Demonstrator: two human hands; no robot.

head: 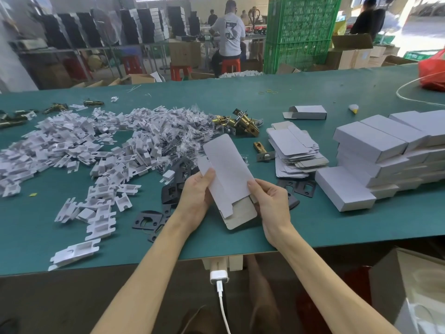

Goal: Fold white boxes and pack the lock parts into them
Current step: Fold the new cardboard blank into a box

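The flat box blank [228,169] is held over the near middle of the tabletop [313,220]. Its long axis runs from 11 o'clock, the far rounded flap, to 5 o'clock, the near flaps. The left grip [195,194] pinches the long edge at 9 o'clock with the thumb on top. The right grip [272,201] pinches the opposite edge at 3 o'clock in the same way. Both grips sit at the near half, so the far half stands free. I judge that the next move is to press these two edges together across the short axis, so the blank opens. The brass latches [243,121] wait at 12 o'clock.
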